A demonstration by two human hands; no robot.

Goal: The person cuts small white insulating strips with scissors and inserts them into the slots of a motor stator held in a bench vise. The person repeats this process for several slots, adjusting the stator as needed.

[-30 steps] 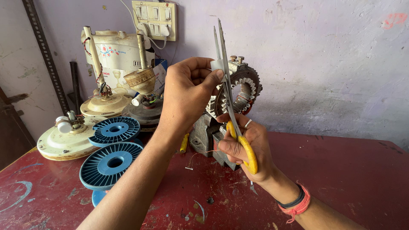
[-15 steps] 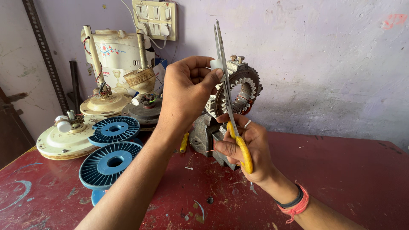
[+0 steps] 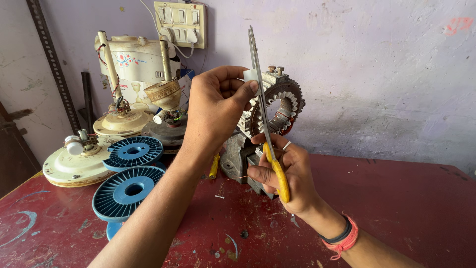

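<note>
My right hand (image 3: 285, 173) grips yellow-handled scissors (image 3: 260, 99), blades pointing straight up and nearly closed. My left hand (image 3: 218, 106) is raised beside the blades and pinches a small pale strip of paper (image 3: 250, 75) against them, between thumb and forefinger. Just behind both hands a grey motor stator (image 3: 280, 101) with toothed slots and copper windings stands upright on the red table (image 3: 396, 198).
Blue plastic spools (image 3: 130, 186) lie stacked at the left. Behind them sit cream ceiling-fan housings (image 3: 74, 166) and fan motors with rods (image 3: 121, 116). A switchboard (image 3: 181, 22) hangs on the lilac wall. A yellow-handled tool (image 3: 214, 166) lies near the stator's base.
The scissors and both hands have shifted very slightly; the grip on the strip and the scissors is the same.
</note>
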